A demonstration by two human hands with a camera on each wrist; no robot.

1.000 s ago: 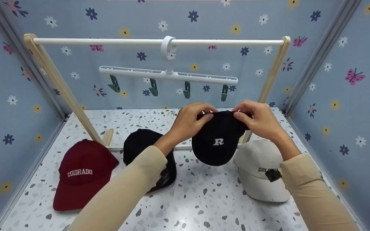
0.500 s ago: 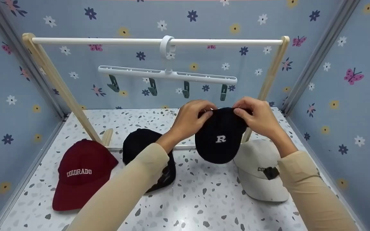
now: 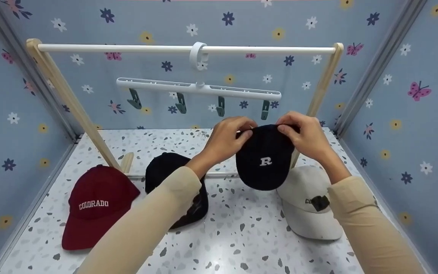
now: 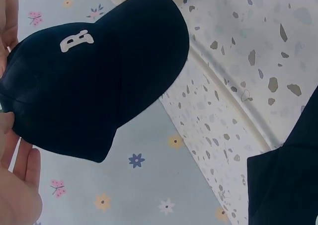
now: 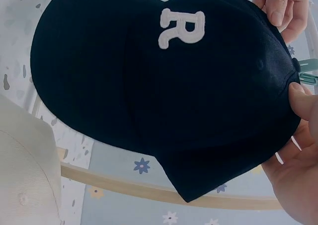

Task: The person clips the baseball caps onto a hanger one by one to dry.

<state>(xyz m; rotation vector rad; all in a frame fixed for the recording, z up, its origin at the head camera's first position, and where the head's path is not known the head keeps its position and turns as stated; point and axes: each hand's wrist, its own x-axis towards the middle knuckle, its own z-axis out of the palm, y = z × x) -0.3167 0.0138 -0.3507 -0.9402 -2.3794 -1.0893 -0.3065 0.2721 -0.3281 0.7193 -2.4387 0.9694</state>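
A black baseball cap (image 3: pixel 264 167) with a white letter R hangs brim down between both hands, above the tabletop. My left hand (image 3: pixel 224 139) pinches the crown's top at its left side, thumb in front. On the other side my right hand (image 3: pixel 304 133) grips the crown the same way. Both wrist views show the cap's front, in the left (image 4: pixel 64 96) and in the right (image 5: pixel 213 81). Above the hands, a white hanger (image 3: pixel 200 88) carries several dark green clips, the rightmost clip (image 3: pixel 265 110) being nearest the cap.
A wooden rack with a white rail (image 3: pixel 120 48) bears the hanger. On the speckled table (image 3: pixel 226 243) lie a maroon cap (image 3: pixel 93 213), another black cap (image 3: pixel 165 171) partly behind the left forearm, and a beige cap (image 3: pixel 306 186) beside the right forearm. Flowered walls (image 3: pixel 413 125) enclose the table.
Both hands have lifted the R cap slightly and shifted it a little right. The hanger and the caps on the table stay in place.
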